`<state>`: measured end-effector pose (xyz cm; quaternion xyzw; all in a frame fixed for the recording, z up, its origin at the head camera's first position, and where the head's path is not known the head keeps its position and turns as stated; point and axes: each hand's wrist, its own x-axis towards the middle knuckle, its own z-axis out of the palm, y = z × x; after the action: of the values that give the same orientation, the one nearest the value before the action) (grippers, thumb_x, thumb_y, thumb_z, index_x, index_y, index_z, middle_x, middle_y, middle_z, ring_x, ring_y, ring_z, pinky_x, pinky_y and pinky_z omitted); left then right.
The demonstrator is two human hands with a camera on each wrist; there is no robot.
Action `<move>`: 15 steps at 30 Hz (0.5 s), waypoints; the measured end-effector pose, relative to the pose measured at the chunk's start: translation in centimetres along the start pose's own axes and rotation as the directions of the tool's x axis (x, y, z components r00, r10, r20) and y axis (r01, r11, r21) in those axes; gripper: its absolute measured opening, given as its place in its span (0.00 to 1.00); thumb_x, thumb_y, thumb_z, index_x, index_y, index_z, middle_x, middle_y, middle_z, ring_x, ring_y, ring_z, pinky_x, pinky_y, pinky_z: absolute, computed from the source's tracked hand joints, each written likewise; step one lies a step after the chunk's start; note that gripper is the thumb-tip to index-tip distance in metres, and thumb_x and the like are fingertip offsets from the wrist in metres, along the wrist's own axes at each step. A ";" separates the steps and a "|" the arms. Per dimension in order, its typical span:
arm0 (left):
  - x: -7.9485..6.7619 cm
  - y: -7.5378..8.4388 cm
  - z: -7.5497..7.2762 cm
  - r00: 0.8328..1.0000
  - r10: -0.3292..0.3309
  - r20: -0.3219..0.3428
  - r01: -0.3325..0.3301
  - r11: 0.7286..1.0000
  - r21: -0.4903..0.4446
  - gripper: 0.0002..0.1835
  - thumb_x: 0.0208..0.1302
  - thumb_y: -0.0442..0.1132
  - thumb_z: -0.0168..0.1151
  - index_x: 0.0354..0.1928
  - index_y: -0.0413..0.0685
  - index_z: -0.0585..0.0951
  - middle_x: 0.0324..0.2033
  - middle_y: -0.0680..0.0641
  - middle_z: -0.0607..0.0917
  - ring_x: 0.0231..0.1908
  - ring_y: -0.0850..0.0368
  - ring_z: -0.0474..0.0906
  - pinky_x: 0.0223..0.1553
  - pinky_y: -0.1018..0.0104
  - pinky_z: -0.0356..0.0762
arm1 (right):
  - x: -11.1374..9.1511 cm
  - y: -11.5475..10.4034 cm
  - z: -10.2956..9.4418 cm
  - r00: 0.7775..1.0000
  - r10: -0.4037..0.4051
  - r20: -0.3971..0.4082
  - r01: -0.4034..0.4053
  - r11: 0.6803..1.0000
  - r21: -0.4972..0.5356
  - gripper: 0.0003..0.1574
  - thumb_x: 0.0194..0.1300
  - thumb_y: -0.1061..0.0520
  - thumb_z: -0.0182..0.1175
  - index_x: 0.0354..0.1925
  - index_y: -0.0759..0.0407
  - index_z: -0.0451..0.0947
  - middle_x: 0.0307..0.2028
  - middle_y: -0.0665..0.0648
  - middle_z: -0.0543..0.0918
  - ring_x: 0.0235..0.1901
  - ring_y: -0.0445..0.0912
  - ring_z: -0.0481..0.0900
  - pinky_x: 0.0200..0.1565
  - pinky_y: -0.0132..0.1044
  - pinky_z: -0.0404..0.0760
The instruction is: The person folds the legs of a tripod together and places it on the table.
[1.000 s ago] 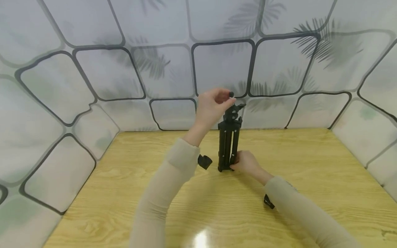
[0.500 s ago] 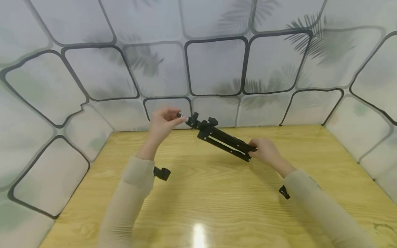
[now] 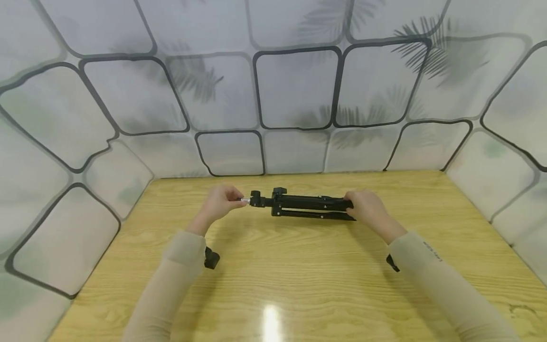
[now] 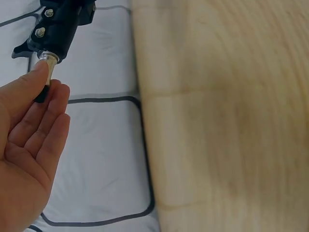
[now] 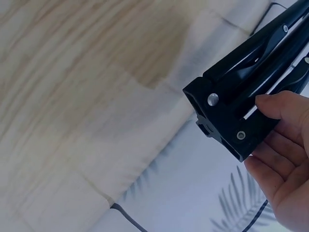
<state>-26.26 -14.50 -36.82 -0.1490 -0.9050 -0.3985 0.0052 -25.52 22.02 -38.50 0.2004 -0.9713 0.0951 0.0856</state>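
Observation:
A black folded tripod stand [image 3: 314,203] lies level across the head view, its legs together and pointing right. Thumb and fingers of my left hand [image 3: 219,203] pinch the silver metal tip [image 4: 51,66] at its left end; a small black cap [image 4: 42,94] shows below the thumb in the left wrist view. At the other end, my right hand [image 3: 371,214] grips the legs. In the right wrist view, the thumb of that hand lies across the black riveted leg end [image 5: 227,121], with fingers behind it. Whether the stand touches the table is unclear.
The wooden table [image 3: 299,275] runs under both arms. Behind and at the sides stands a pale cloth backdrop [image 3: 299,90] with dark outlines and leaf prints. Black wrist mounts [image 3: 211,258] stick out below the sleeves.
From upright, the stand has tipped over to the left and now lies level. My left hand has come left and down with its tip, while my right hand has shifted right with the legs.

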 end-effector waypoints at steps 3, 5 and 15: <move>0.0 -0.6 0.6 0.999 -0.009 0.032 0.006 0.998 0.069 0.09 0.43 0.43 0.59 0.27 0.48 0.76 0.24 0.53 0.75 0.27 0.61 0.70 0.27 0.68 0.69 | 0.1 0.0 0.5 1.000 -0.024 -0.002 0.024 1.000 -0.018 0.14 0.42 0.62 0.58 0.34 0.63 0.73 0.30 0.58 0.76 0.25 0.49 0.73 0.26 0.39 0.71; 0.1 -1.0 1.0 0.999 -0.018 0.050 0.012 0.993 0.114 0.07 0.43 0.42 0.59 0.26 0.48 0.76 0.23 0.53 0.75 0.26 0.61 0.70 0.27 0.68 0.69 | 0.1 0.1 0.7 0.999 -0.035 -0.002 0.035 0.999 -0.025 0.15 0.42 0.63 0.58 0.34 0.64 0.73 0.30 0.59 0.76 0.26 0.50 0.73 0.27 0.39 0.71; 0.2 -2.0 2.1 0.992 -0.087 0.092 0.070 0.981 0.180 0.06 0.44 0.39 0.60 0.24 0.45 0.76 0.22 0.52 0.76 0.25 0.60 0.71 0.28 0.69 0.69 | 0.4 -0.2 1.2 0.998 -0.056 0.021 0.057 0.996 -0.065 0.15 0.42 0.64 0.59 0.34 0.64 0.72 0.29 0.59 0.76 0.25 0.49 0.73 0.26 0.39 0.71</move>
<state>-26.75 -14.19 -39.71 -0.1318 -0.9410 -0.3089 -0.0425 -25.96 21.39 -39.49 0.2257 -0.9686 0.0590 0.0855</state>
